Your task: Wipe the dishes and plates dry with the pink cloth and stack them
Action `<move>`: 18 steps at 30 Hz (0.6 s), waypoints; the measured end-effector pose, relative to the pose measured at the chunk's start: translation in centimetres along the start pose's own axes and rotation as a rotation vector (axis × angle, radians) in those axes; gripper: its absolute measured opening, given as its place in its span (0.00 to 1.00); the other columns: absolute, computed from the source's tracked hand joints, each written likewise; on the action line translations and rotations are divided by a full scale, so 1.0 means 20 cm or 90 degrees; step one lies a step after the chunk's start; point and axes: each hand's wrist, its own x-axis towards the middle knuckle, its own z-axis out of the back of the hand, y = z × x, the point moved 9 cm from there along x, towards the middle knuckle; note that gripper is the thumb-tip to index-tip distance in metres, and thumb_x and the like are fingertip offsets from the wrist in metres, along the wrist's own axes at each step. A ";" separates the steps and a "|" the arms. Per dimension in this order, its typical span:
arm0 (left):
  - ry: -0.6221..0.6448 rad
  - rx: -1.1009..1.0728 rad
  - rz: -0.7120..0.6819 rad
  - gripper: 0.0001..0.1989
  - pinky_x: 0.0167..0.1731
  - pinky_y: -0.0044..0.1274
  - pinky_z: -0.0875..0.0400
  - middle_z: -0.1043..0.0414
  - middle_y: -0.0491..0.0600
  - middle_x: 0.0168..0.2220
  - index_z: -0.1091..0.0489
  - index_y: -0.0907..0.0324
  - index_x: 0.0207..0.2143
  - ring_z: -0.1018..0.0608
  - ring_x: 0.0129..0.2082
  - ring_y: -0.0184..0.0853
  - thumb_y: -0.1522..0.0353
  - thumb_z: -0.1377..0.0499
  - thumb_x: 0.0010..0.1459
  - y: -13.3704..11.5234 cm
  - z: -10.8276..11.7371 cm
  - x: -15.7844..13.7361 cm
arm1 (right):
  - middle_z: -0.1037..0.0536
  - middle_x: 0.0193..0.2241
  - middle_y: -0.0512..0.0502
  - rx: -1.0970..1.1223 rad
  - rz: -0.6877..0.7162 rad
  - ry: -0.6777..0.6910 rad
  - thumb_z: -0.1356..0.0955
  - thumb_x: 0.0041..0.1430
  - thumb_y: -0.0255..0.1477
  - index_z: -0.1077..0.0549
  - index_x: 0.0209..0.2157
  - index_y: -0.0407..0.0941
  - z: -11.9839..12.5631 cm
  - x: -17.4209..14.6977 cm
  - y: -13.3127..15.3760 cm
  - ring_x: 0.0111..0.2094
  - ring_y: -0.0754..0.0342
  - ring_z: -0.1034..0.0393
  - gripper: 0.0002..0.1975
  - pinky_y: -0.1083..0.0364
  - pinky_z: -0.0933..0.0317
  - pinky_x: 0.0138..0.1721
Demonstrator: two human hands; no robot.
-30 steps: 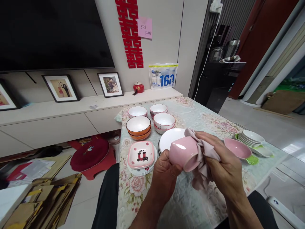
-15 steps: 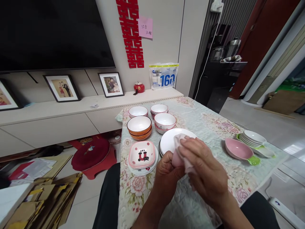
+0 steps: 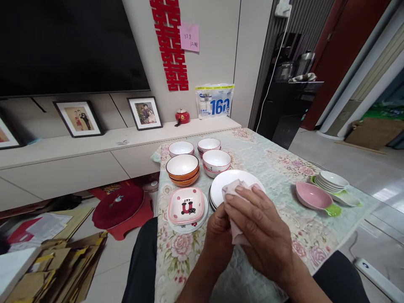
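One cloth [image 3: 231, 188] under right hand [image 3: 263, 225], fingers pressed together | one square dish [image 3: 186, 205] | left hand [image 3: 220, 237] curled, partly covered; cannot tell its hold

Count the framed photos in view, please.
3 on the long cabinet: the left photo, partly cut off; the middle photo; the right photo, nearest the red pot. More may be out of view.

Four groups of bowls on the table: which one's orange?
The near-left bowls, just beyond the square CAT dish. Their outside is orange and the top rim dark; the other three groups show pinkish-red rims instead.
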 end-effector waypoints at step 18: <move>-0.023 -0.123 0.005 0.13 0.29 0.21 0.37 0.31 0.41 0.25 0.31 0.58 0.27 0.33 0.26 0.27 0.64 0.29 0.50 0.00 -0.02 0.01 | 0.25 0.56 0.33 0.008 -0.020 -0.104 0.37 0.64 0.25 0.32 0.61 0.40 0.00 -0.03 -0.05 0.62 0.37 0.36 0.24 0.33 0.44 0.63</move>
